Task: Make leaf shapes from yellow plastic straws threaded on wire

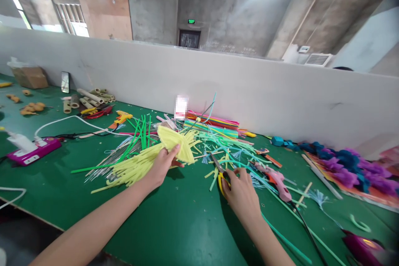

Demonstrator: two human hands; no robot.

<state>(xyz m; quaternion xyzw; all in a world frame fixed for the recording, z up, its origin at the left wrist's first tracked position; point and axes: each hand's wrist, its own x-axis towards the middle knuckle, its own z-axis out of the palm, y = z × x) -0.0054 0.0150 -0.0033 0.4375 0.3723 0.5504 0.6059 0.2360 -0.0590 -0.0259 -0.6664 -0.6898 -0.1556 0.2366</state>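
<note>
My left hand [162, 165] is closed on a yellow piece made of fuzzy pipe cleaners [175, 144], holding it just above the green table [174, 216]. A heap of loose yellow pipe cleaners [132, 169] lies below and to the left of it. My right hand [240, 191] rests on the table with its fingers curled over the yellow handles of a pair of scissors [220, 170], whose blades point up and left. Green, teal and pink pipe cleaners [218, 133] lie scattered behind both hands.
A pink glue gun [276, 181] lies right of my right hand, an orange one [122, 117] at the back left. A magenta power strip [33, 149] sits at left. Purple and blue fluffy pieces [352, 166] fill the right side. A white partition wall [249, 87] bounds the table.
</note>
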